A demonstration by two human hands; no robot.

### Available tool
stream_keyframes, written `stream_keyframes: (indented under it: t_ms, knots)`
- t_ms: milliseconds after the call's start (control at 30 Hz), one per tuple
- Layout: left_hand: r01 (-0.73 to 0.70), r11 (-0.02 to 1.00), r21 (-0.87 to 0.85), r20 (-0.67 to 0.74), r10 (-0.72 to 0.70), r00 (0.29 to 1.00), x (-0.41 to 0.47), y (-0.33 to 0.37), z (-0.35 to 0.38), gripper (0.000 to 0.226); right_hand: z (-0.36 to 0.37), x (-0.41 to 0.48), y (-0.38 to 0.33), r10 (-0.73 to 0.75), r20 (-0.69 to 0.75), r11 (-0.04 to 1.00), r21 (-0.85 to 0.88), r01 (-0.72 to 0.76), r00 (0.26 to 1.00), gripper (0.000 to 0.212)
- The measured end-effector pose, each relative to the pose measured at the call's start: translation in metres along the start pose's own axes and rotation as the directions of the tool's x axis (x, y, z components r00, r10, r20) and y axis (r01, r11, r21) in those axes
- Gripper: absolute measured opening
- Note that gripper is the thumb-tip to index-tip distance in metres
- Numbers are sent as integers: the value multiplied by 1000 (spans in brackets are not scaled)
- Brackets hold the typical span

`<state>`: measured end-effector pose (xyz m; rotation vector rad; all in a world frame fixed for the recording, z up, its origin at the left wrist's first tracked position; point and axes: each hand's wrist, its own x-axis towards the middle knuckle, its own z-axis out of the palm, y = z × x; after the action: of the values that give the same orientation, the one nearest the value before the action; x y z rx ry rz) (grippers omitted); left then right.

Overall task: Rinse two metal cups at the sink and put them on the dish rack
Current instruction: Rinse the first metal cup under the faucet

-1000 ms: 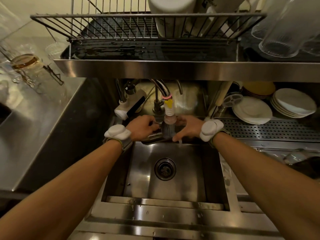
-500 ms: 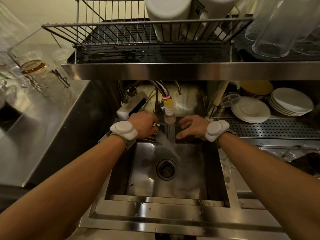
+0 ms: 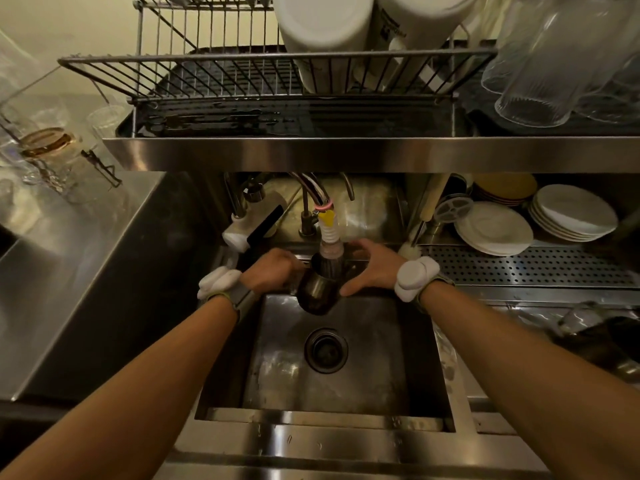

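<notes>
A dark metal cup hangs under the tap nozzle at the back of the sink, with water running into its mouth. My left hand grips the cup from its left side. My right hand rests against the cup's right side with fingers spread along it. The wire dish rack stands on the steel shelf above the sink, its left half bare. I see only one metal cup.
White containers and clear glasses fill the rack's right part. Stacked plates sit on a perforated shelf at the right. A steel counter with glassware lies at the left. The shelf edge overhangs the tap.
The cup has come back under the nozzle after being tipped out half a second ago. My right hand has closed in against its side. The view has shifted slightly downward.
</notes>
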<state>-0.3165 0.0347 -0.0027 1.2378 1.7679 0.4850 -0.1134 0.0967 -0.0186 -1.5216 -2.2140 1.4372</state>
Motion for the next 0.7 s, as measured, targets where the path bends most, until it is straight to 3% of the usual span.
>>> stream_keyframes:
  t_ms: [100, 267, 367, 500, 700]
  knots:
    - [4, 946, -323, 49, 12, 999, 3, -2, 9, 19, 6, 13, -4, -77, 9, 997, -3, 77, 997, 98]
    - [7, 887, -461, -13, -15, 1000, 2, 0, 4, 20, 0, 23, -18, -147, -44, 987, -77, 144, 988, 72]
    - [-4, 935, -355, -74, -24, 997, 0, 3, -11, 28, 0, 26, -28, -172, -111, 982, -103, 161, 979, 73]
    - [-38, 985, -167, -158, 11, 987, 3, -6, -31, 39, 2, 22, -38, -195, -14, 971, -142, 191, 981, 64]
    - [-31, 999, -27, -181, 25, 983, 3, -16, -38, 42, -9, 23, -49, -190, -48, 975, -122, 183, 981, 65]
